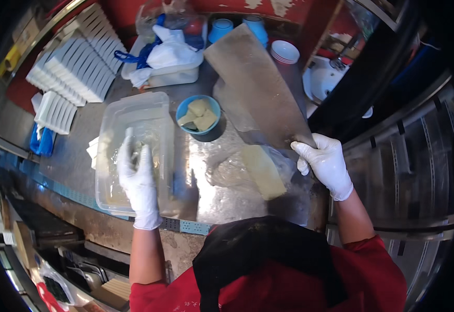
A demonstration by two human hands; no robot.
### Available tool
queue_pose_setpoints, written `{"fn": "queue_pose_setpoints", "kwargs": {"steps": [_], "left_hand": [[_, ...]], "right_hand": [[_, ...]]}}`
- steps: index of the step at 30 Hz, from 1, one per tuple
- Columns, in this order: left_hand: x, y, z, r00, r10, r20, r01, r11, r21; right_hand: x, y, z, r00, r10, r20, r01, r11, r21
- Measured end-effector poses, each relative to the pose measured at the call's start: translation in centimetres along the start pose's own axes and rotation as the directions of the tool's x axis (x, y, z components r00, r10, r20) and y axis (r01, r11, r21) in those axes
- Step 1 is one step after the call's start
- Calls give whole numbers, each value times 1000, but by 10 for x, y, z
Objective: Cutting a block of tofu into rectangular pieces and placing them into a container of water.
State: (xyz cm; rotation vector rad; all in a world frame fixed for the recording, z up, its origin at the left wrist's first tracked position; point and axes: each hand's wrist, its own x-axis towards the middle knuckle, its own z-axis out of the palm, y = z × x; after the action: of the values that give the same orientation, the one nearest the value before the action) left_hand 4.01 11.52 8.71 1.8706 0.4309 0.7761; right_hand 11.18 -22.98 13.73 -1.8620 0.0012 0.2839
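My right hand [324, 163], in a white glove, grips the near corner of a large, flat, grey-brown board [258, 85]. The board's other end reaches toward the back of the metal table, tilted over some clear plastic. My left hand [139, 179], also gloved, is over a translucent plastic tub [169, 128]; its thumb and fingers are apart and nothing shows clearly between them. Liquid glistens inside the tub. Below the board's near end, a pale yellow slab [264, 171] rests on a crumpled clear plastic bag [227, 167].
A blue bowl [180, 121] with pale chunks stands between tub and board. White foam containers [82, 58] are stacked at the back left. Behind are a plastic bin [176, 78] with white and blue bags, blue bowls [221, 29] and white bowls [285, 51]. A washbasin [322, 80] is at right.
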Motion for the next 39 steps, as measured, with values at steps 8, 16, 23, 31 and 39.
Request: {"fn": "queue_pose_setpoints", "kwargs": {"steps": [8,16,23,31,39], "left_hand": [[-115,-25,178,848,-263,461,145,950,276],[-137,35,242,817,-514,262,158,636,756],[-121,19,250,776,-576,256,153,566,810],[-103,-8,224,747,-533,397,210,756,620],[-121,-4,226,750,-483,451,164,797,581]], "right_hand": [[-47,54,-57,986,91,-137,-67,983,168],[-109,128,-94,987,135,-86,-147,976,-161],[-122,172,-125,965,242,102,-207,940,-273],[-108,169,-134,931,300,207,-231,925,-301],[-94,176,-162,895,443,44,-434,890,-138]]}}
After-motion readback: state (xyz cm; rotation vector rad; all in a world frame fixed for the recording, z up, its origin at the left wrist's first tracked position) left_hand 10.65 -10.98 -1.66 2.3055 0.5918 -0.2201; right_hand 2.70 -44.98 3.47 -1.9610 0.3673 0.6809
